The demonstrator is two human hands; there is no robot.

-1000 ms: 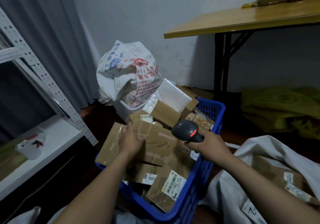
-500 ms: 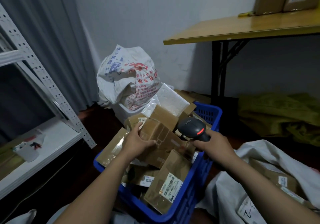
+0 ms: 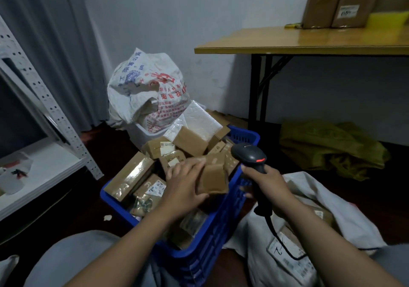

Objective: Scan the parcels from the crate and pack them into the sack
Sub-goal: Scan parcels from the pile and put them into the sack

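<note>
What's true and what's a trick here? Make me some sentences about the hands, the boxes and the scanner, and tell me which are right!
1. The right hand holds the scanner. True.
2. The left hand holds a brown parcel above the crate. True.
3. The crate is red. False: it is blue.
4. The crate has nothing in it. False: many parcels lie in it.
5. The white sack lies beside the crate. True.
</note>
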